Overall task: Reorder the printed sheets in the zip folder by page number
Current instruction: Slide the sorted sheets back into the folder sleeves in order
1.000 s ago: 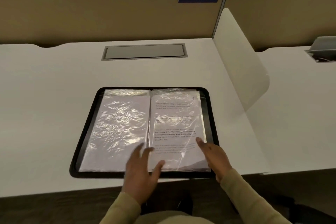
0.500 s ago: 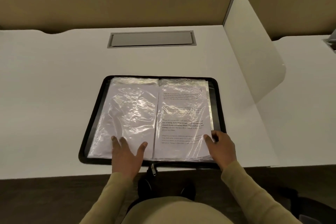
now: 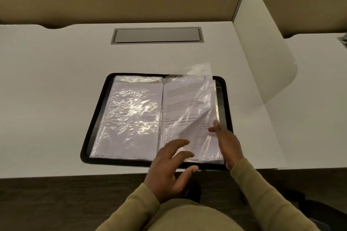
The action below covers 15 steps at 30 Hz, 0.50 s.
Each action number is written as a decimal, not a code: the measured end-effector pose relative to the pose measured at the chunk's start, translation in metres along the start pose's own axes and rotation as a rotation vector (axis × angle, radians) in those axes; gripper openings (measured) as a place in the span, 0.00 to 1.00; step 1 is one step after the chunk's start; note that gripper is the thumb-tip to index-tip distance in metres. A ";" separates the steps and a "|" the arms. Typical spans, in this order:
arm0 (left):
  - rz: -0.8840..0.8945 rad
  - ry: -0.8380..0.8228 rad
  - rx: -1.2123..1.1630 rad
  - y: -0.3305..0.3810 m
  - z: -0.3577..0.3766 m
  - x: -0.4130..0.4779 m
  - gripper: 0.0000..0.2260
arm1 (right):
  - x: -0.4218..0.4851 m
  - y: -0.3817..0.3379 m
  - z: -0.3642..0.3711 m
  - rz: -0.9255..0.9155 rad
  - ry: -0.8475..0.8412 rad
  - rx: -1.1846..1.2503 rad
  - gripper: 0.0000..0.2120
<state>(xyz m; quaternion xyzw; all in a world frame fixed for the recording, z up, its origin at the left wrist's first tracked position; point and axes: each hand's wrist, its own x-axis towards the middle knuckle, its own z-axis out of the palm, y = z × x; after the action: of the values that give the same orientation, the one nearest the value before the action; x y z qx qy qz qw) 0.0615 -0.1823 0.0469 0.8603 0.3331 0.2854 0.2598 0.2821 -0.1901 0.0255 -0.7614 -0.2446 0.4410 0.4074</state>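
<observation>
Zip folder (image 3: 122,161) lies open at the desk's (image 3: 47,99) 6 o'clock edge. Right hand (image 3: 228,144) pinches a plastic sleeve (image 3: 199,88), raised, at the folder's 4 o'clock — left hand (image 3: 167,167) hovers at its 6, fingers spread, holding nothing.

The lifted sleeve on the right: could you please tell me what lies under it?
A stack of further sleeves, edges showing at its right and near sides; their pages are covered.

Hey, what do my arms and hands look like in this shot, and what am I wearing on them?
Both arms are covered by long olive-tan sleeves of soft fabric, the left sleeve and the right sleeve, which end snugly at the wrists. The left hand and right hand are bare, with no gloves, and no ring, watch or bracelet shows.
</observation>
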 end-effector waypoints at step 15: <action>-1.125 0.055 0.378 -0.112 -0.022 -0.022 0.45 | 0.012 0.012 -0.010 -0.033 0.101 -0.333 0.08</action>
<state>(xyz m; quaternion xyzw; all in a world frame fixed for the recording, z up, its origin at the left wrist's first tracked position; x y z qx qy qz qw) -0.0141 -0.1207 -0.0156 0.5751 0.7896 0.0617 0.2046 0.2972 -0.1922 0.0123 -0.8354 -0.3058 0.3490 0.2946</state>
